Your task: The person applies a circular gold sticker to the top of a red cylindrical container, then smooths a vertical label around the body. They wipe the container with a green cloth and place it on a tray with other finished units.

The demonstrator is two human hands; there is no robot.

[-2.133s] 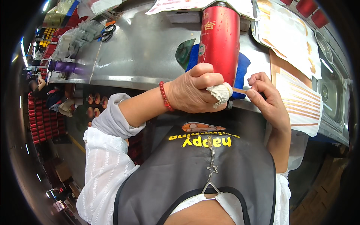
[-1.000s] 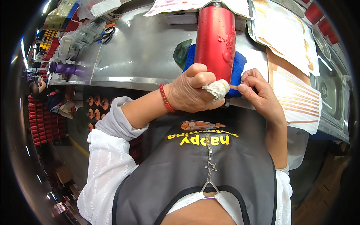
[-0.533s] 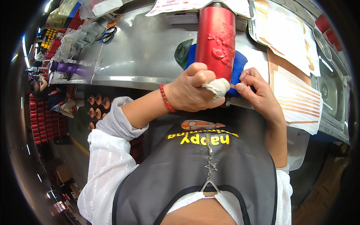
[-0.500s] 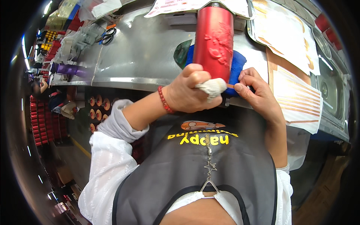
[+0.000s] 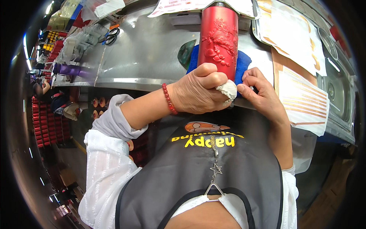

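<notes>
Red bottle point(image 5: 218, 34) lies on blue cloth point(image 5: 244, 63), neck away from me. Left hand point(image 5: 201, 89) curls tight at its near end; I can't tell whether it grasps the bottle. Right hand point(image 5: 257, 88) pinches close by, contents unclear. That end is hidden, so I can't judge what's finished; copper strips point(image 5: 307, 104) lie unused. Scissors point(image 5: 111, 36) sit well clear.

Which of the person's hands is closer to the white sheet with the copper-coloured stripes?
The right hand: it is just left of the striped white sheet. The left hand is farther left, at the near end of the red bottle.
</notes>
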